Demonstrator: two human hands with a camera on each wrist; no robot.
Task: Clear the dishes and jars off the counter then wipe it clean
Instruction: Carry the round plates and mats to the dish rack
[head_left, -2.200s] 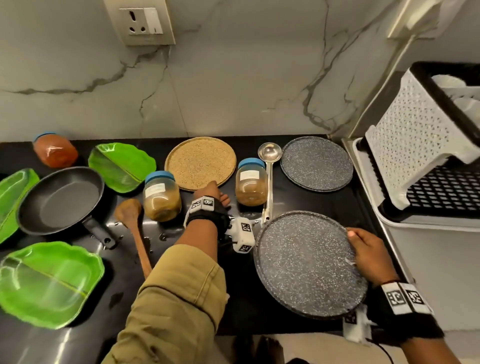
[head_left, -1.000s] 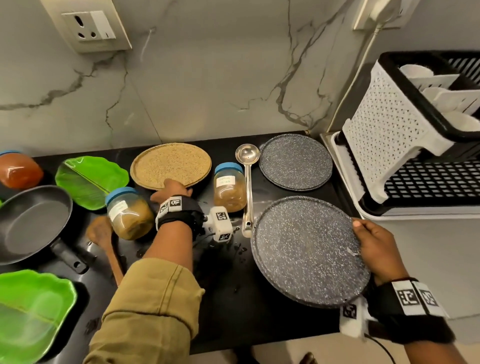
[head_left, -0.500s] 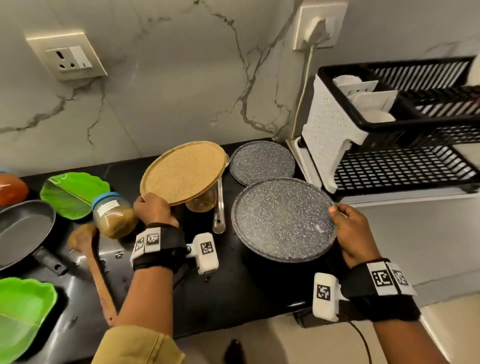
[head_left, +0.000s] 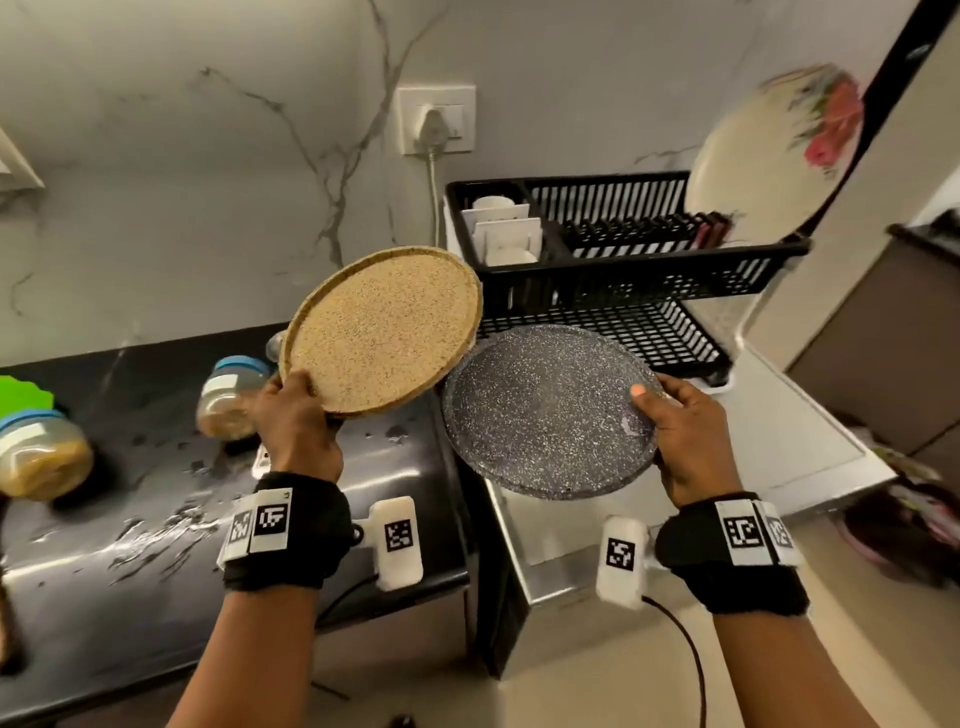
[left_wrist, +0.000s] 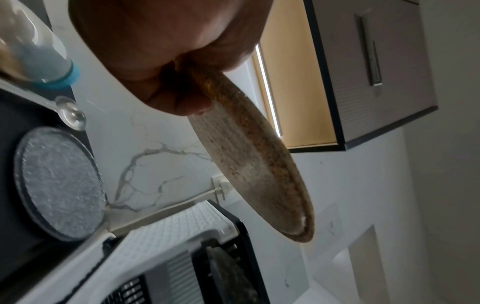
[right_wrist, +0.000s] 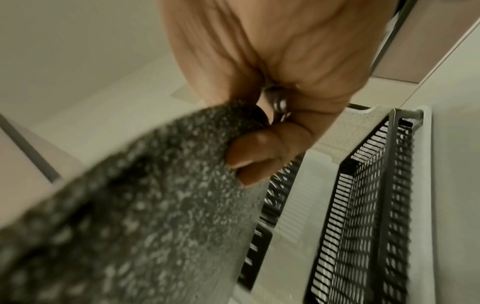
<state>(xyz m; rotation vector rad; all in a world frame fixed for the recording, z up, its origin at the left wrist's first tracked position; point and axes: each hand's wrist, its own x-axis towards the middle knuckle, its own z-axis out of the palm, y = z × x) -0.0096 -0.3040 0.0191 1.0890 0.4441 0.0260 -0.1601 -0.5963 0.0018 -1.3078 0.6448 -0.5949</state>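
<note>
Head-camera view showed the left hand (head_left: 296, 421) gripping a tan speckled plate (head_left: 382, 330) and the right hand (head_left: 685, 431) clamping a grey one (head_left: 540, 410), both lifted off the counter (head_left: 130, 499) mid-clearing, apparently needing slotting into the dish rack (head_left: 623, 270) next.

The head camera looks down and forward from above. It sees both hands from behind, the left hand (head_left: 298, 423) and the right hand (head_left: 685, 431), with the black rack (head_left: 623, 270) past the fingers.

The left wrist camera sits very near, under the left hand (left_wrist: 166, 51). It looks along the fingers, out past the tan plate (left_wrist: 254, 160) to the wall and the rack (left_wrist: 233, 236).

The right wrist camera sits just as near the right hand (right_wrist: 272, 72). It looks past the fingers (right_wrist: 257, 158), over the blurred gray plate (right_wrist: 130, 216), at the rack (right_wrist: 363, 205).

All three views share the rack.
</note>
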